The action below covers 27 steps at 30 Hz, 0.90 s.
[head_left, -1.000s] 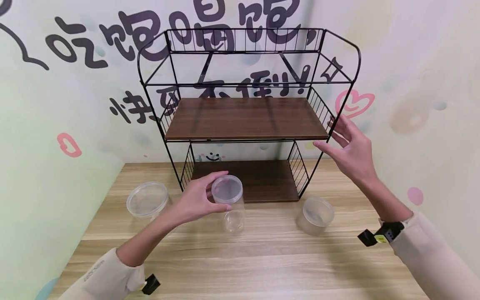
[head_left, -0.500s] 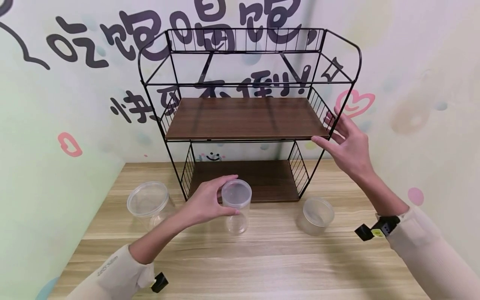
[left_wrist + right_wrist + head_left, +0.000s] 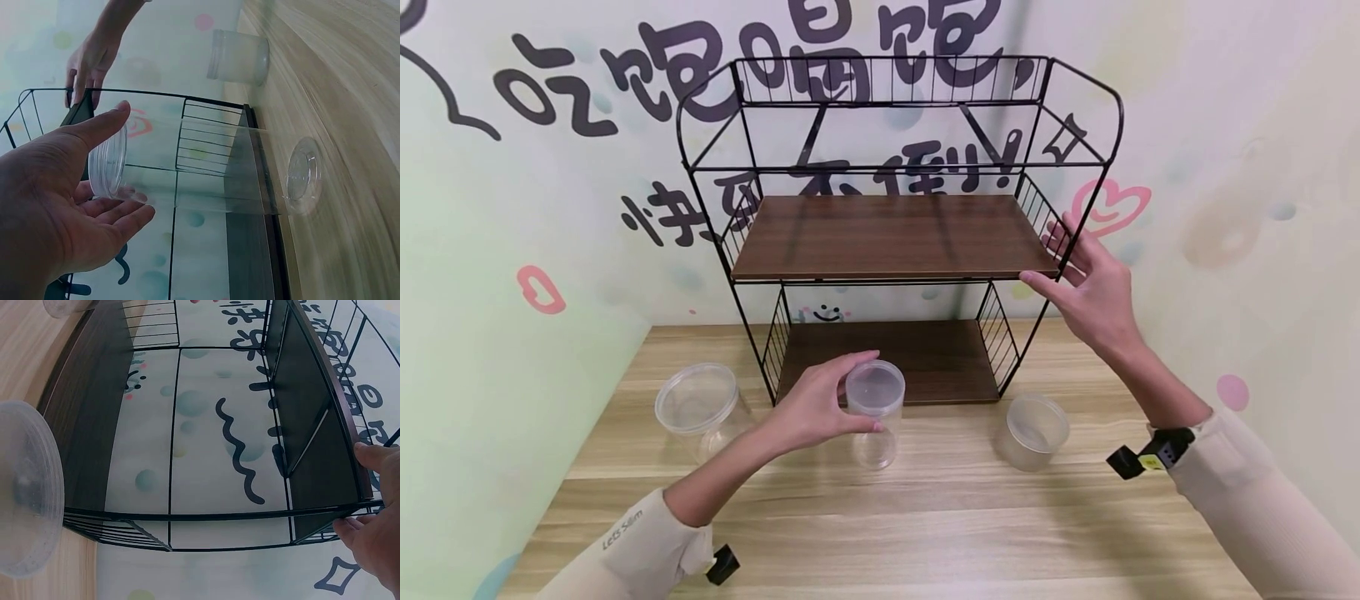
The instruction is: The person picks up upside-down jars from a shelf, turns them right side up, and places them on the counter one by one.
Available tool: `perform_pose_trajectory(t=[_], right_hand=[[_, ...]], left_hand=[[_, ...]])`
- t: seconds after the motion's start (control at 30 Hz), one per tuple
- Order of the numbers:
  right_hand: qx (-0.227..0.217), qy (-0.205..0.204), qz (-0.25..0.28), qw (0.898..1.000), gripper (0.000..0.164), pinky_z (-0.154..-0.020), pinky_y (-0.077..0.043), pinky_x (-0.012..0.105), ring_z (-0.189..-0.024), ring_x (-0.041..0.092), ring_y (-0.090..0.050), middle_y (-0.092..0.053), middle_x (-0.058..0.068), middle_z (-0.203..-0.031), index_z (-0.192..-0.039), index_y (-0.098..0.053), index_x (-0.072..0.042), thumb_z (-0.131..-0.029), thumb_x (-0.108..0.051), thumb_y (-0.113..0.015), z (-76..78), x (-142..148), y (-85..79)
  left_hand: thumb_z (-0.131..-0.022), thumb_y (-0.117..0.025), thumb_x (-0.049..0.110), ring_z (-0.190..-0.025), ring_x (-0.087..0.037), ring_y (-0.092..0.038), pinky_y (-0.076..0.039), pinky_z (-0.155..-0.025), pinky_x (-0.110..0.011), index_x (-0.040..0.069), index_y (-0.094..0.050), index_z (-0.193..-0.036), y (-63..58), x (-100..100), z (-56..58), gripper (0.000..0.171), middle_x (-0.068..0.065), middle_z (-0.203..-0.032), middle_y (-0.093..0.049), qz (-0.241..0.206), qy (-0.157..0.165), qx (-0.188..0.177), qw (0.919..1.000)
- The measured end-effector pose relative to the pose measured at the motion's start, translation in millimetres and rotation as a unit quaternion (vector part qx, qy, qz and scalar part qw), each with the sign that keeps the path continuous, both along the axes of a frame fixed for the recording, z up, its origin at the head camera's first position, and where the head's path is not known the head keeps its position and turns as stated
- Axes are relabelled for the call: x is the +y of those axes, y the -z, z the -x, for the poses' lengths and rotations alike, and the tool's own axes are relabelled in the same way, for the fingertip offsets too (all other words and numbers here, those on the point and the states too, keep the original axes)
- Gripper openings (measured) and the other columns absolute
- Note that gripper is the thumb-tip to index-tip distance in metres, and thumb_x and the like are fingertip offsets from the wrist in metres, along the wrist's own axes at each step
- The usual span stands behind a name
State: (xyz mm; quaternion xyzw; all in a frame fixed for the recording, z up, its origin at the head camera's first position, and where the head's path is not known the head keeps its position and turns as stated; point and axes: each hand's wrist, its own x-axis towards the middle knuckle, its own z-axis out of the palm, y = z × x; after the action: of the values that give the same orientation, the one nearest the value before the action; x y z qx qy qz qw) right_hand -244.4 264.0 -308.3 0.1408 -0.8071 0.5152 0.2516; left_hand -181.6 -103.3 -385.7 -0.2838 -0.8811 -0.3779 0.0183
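In the head view my left hand [image 3: 816, 404] holds a tall clear plastic jar [image 3: 876, 417] by its lidded top, thumb on the near side and fingers behind. The jar's base meets the wooden table in front of the rack; the left wrist view shows the thumb and fingers around the lid [image 3: 107, 164]. My right hand [image 3: 1097, 296] grips the right front corner of the two-tier shelf rack [image 3: 895, 237], with its thumb on the front edge of the upper board. Some of its fingertips lie behind the wire side. The right wrist view shows the same corner.
A wide clear jar [image 3: 696, 400] with a lid stands left of the rack, partly behind the left forearm. A short clear tub [image 3: 1036, 432] stands at the right front. The rack's lower board [image 3: 925, 367] sits low near the table. A patterned wall [image 3: 1240, 208] rises behind.
My left hand has moved the tall jar a little to the right and toward me, and it leans less. My right hand has shifted slightly left, its thumb now on the upper board's edge.
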Motion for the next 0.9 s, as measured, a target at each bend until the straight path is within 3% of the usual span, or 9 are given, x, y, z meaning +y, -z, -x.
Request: perform_pose_trajectory(t=[0.2, 0.4, 0.57, 0.73, 0.9], right_hand=[[0.000, 0.001, -0.004, 1.000, 0.087, -0.110, -0.052, 0.028, -0.137, 0.029, -0.061, -0.061, 0.022, -0.148, -0.160, -0.044, -0.004, -0.085, 0.004, -0.086, 0.5, 0, 0.2], [0.007, 0.010, -0.015, 1.000, 0.085, -0.107, -0.053, 0.024, -0.134, 0.025, -0.063, -0.062, 0.022, -0.147, -0.160, -0.045, -0.005, -0.085, 0.005, -0.085, -0.8, 1, 0.6], [0.016, 0.012, -0.020, 1.000, 0.082, -0.102, -0.055, 0.019, -0.131, 0.020, -0.065, -0.064, 0.021, -0.144, -0.158, -0.048, -0.006, -0.085, 0.006, -0.085, -2.8, 3, 1.2], [0.032, -0.008, -0.027, 0.999, 0.081, -0.098, -0.056, 0.016, -0.124, 0.008, -0.066, -0.065, 0.023, -0.140, -0.155, -0.052, -0.006, -0.083, 0.009, -0.085, -4.2, 11, 7.0], [0.058, -0.026, -0.079, 0.995, 0.075, -0.096, -0.054, 0.011, -0.117, -0.005, -0.065, -0.066, 0.023, -0.139, -0.148, -0.060, -0.005, -0.080, 0.012, -0.086, -5.2, 26, 15.7]], left_hand=[[-0.072, -0.100, 0.027, -0.119, -0.028, -0.067, -0.057, -0.102, -0.048, 0.004, -0.055, -0.152, -0.3, -2, -0.3, 0.094, -0.013, -0.144, -0.066, 0.003, 0.004, 0.014, 0.9999], [-0.071, -0.101, 0.027, -0.120, -0.026, -0.067, -0.059, -0.104, -0.043, 0.003, -0.055, -0.152, -1.5, -6, -1.2, 0.096, -0.013, -0.143, -0.065, -0.016, 0.004, 0.012, 0.9998], [-0.072, -0.101, 0.024, -0.131, -0.030, -0.063, -0.055, -0.109, -0.043, 0.004, -0.054, -0.153, -6.0, -14, -3.8, 0.096, -0.013, -0.149, -0.061, -0.036, 0.007, 0.012, 0.9992], [-0.078, -0.097, 0.023, -0.142, -0.031, -0.055, -0.047, -0.118, -0.050, 0.008, -0.053, -0.155, -15.5, -28, -11.5, 0.089, -0.011, -0.153, -0.059, -0.026, -0.017, 0.042, 0.9986], [-0.087, -0.090, 0.022, -0.147, -0.032, -0.050, -0.042, -0.121, -0.053, 0.009, -0.052, -0.155, -31.0, -49, -18.1, 0.080, -0.010, -0.156, -0.056, -0.005, -0.037, 0.065, 0.9972]])
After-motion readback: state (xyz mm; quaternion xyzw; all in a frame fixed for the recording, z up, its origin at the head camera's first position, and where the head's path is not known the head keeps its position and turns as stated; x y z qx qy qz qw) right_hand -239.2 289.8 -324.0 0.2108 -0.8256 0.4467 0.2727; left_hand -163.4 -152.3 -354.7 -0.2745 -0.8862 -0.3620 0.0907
